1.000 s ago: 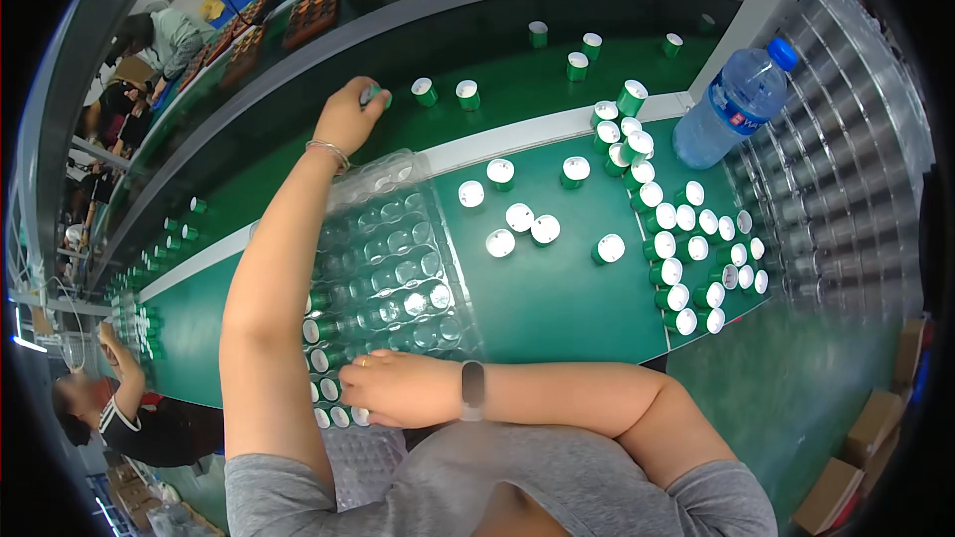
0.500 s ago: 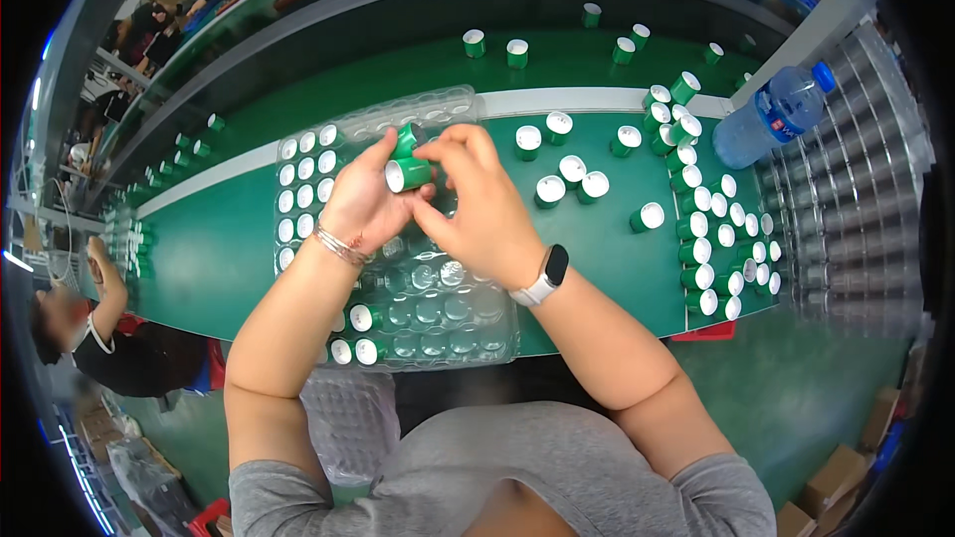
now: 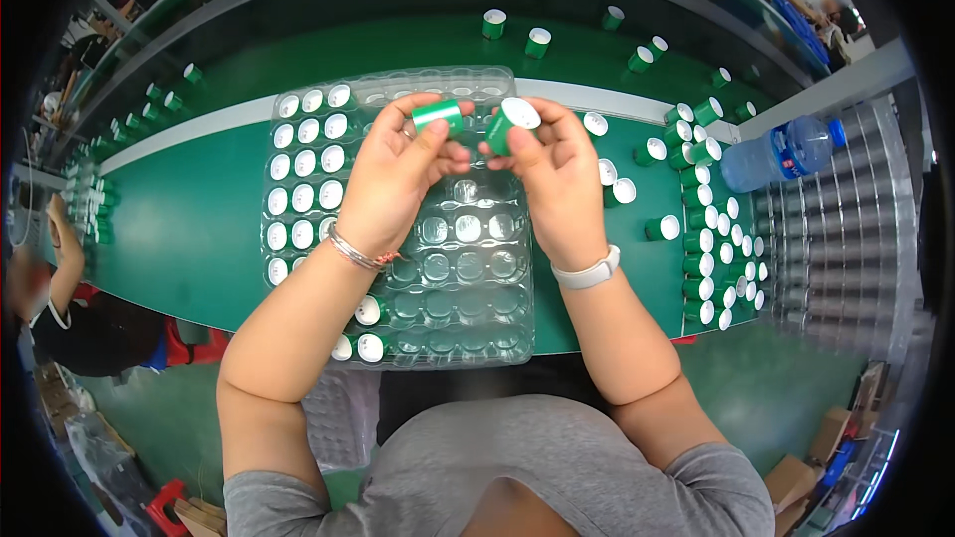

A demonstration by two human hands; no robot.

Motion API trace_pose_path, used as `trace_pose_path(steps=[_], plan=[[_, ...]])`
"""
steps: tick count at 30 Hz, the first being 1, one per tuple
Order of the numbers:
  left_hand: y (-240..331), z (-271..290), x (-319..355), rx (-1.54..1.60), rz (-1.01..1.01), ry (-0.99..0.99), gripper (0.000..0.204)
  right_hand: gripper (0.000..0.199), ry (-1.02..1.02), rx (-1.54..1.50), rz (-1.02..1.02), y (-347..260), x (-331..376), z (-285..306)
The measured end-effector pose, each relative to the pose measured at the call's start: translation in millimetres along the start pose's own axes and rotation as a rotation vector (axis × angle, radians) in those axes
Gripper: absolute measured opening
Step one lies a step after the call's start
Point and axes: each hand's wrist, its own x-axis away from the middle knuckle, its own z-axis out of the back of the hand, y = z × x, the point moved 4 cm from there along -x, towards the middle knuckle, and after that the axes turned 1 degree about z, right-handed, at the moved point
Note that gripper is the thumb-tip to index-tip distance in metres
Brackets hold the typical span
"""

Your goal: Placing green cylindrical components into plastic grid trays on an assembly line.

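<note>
My left hand (image 3: 398, 164) pinches a small green cylinder (image 3: 436, 117), tipped on its side, between thumb and fingers. Another green cylinder (image 3: 500, 131) is gripped in my right hand (image 3: 557, 174), its white end tilted up. Both hands are raised over a clear plastic tray (image 3: 453, 323) with rows of round pockets, and the two cylinders are apart. Several cylinders with white ends up (image 3: 306, 161) fill pockets along the tray's left side. A few more sit in its near left part, partly behind my left forearm.
Loose cylinders stand on the green table right of the tray, with a dense group (image 3: 701, 239) farther right. Beyond lie a water bottle (image 3: 781, 154) and upright stacked trays (image 3: 836, 249). More cylinders (image 3: 538, 42) stand on the green strip behind the pale rail. A person (image 3: 75, 313) sits at far left.
Both cylinders were close together at my left hand, with my right fingers at them. Now my hands have separated, each with one cylinder. The view has shifted somewhat.
</note>
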Motion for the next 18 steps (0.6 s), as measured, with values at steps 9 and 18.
trace_pose_path(steps=[9,18], plan=[[-9,-2,-1,0.219,0.156,-0.148,0.040,0.037,-0.042,-0.096,-0.181,2,-8,10],[-8,-1,-2,0.104,0.018,-0.118,0.050,0.035,0.030,0.039,-0.166,1,-6,12]])
